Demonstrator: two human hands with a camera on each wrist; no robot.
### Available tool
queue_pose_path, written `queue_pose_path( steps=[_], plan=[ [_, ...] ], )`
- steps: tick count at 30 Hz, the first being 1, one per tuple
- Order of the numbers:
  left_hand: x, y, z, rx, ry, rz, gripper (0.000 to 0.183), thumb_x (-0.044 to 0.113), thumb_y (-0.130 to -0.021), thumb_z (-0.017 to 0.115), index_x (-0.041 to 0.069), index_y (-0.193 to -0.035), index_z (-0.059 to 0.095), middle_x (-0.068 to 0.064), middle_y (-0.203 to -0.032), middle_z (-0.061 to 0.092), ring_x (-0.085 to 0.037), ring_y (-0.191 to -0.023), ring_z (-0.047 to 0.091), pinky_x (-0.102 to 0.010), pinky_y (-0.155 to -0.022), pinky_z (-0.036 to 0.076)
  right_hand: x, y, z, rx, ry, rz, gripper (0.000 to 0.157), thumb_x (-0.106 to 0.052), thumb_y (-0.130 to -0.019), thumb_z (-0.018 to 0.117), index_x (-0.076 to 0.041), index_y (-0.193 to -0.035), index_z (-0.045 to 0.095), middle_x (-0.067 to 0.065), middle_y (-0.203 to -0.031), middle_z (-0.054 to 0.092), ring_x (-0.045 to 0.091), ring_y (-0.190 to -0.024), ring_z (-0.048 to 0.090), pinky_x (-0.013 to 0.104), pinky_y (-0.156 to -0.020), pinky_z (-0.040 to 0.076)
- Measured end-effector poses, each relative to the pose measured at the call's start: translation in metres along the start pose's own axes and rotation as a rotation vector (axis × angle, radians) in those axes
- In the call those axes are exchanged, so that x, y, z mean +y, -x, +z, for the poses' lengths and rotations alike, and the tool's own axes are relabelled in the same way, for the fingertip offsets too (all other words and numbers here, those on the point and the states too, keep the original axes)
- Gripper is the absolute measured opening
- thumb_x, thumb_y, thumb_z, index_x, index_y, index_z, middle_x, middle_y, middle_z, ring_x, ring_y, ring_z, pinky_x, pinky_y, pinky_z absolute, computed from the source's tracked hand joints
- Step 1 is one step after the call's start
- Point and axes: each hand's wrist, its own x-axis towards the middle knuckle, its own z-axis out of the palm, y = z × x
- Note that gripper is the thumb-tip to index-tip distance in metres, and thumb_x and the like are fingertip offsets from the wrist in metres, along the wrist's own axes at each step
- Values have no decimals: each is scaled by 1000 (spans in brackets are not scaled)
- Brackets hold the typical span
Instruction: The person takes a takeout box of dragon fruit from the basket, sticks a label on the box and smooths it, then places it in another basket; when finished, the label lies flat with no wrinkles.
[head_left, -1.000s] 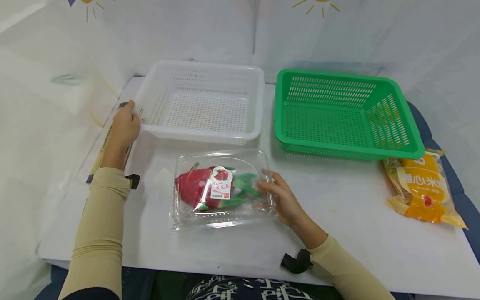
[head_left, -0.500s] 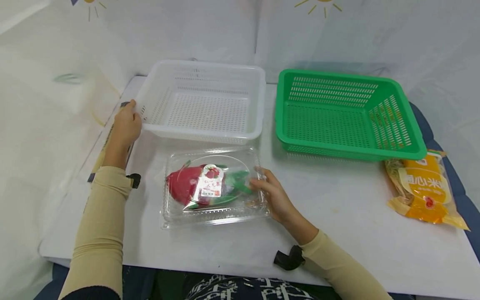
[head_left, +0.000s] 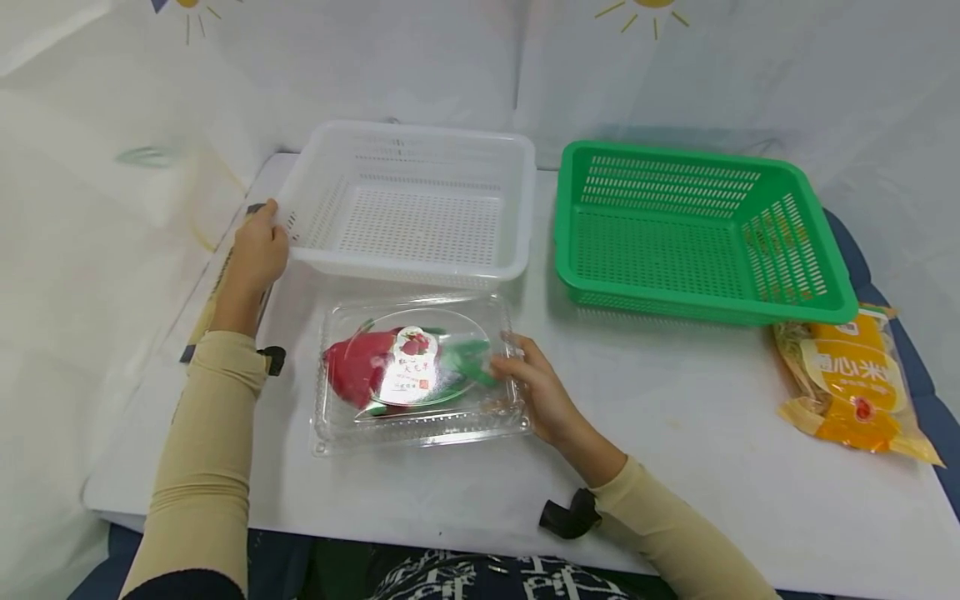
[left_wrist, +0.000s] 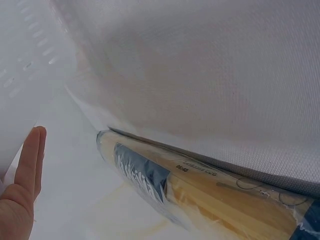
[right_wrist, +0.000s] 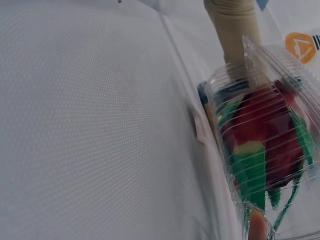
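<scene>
My right hand [head_left: 551,402] grips the right end of a clear plastic clamshell box [head_left: 341,429], thumb on top of the lid. Inside lies a red and green dragon fruit [head_left: 358,367] under a white label. The right wrist view shows the same dragon fruit [right_wrist: 262,125] through the ribbed base, with a fingertip [right_wrist: 257,225] at its lower end; the box is tilted there. My left hand [head_left: 258,254] is at the left side of a white plastic basket [head_left: 517,208]. In the left wrist view its straight fingers [left_wrist: 31,160] lie along the basket's outer wall.
A green basket [head_left: 697,304] stands at the back right beside the white one. An orange bag of grain-like food [head_left: 855,375] lies at the right table edge, partly under the green rim. A long packet of spaghetti [left_wrist: 210,190] lies along the left edge.
My right hand has carried the clamshell box a little to the left, and glare now covers more of its label. The left hand stays at the white basket.
</scene>
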Motion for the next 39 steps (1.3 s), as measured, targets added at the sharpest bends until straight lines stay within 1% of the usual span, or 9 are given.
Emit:
queue_pose_path(
  steps=[4,11,16,20,28,34,39],
  plan=[
    [-1,0,0,-10,9,-1,51,14,-101,20,-3,-149,13,-18,-154,14,-30,-140,11,-42,-113,12,-2,-1,4,-15,-3,8,64,-16,-91,46,0,-145,16,24,-118,37,31,-113,42,38,-71,55],
    [-3,0,0,-15,20,-1,51,14,-101,20,-3,-149,13,-17,-154,14,-29,-140,10,-41,-113,10,-5,-2,10,-31,3,10,65,-17,-92,46,0,-146,15,28,-124,34,38,-121,36,36,-71,55],
    [-2,1,-1,-7,19,0,51,14,-101,21,-3,-149,14,-18,-154,15,-30,-140,11,-41,-113,10,-6,-3,15,-40,-3,16,64,-18,-92,45,-1,-146,14,27,-124,33,35,-117,38,36,-69,55],
    [-1,1,-2,-9,10,-2,51,14,-101,22,-3,-149,14,-18,-154,15,-31,-140,12,-41,-113,11,-7,-3,18,-36,-4,21,63,-17,-92,45,-3,-146,16,25,-123,34,33,-115,39,37,-70,55],
    [1,1,-2,-13,-2,3,51,13,-101,22,-3,-149,14,-20,-153,16,-32,-140,12,-42,-113,11,-10,-5,23,-41,10,16,63,-19,-92,46,-5,-146,16,26,-126,35,35,-117,40,43,-74,54],
    [1,1,-3,-18,-7,6,51,14,-101,22,-3,-149,15,-21,-153,16,-33,-140,13,-43,-113,12,-13,-5,24,-44,16,13,65,-20,-92,46,-4,-147,14,27,-129,33,37,-121,38,41,-74,54],
    [0,0,-3,-30,-10,2,51,15,-102,21,-2,-149,13,-19,-154,14,-31,-140,12,-42,-113,11,-14,-5,26,-55,13,12,66,-20,-92,45,-4,-147,13,28,-131,30,39,-124,36,42,-74,54]
  ],
)
